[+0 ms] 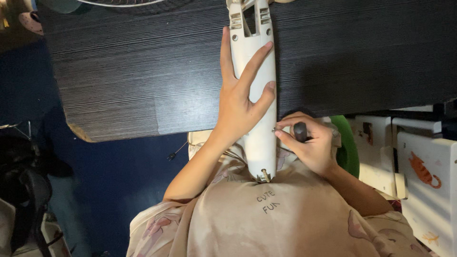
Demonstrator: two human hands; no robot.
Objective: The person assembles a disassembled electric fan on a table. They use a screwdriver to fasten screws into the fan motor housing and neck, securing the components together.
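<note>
Head view is showing a long, cream-white plastic housing (254, 95), narrow and hollow at its far end, lying from the dark wood-grain tabletop (119, 71) down to the person's chest, running along the 12-to-6 o'clock line. Its far end with small screws is sitting at 12 o'clock on the tabletop, while its near end, with a short metal stub, is pressing against the beige printed shirt (285, 219). The left hand (240, 100) is lying flat and spread wide over the housing, fingers pointing toward 12 o'clock, pinning it down. The right hand (307, 143), just at 3 o'clock of the housing's lower part, is curling closed around a black-handled screwdriver (300, 131), whose thin metal tip is touching the housing's right edge. A green rounded object (350, 143) is showing behind the right hand, and white furniture with an orange cat picture (423, 171) is standing at 4 o'clock.
</note>
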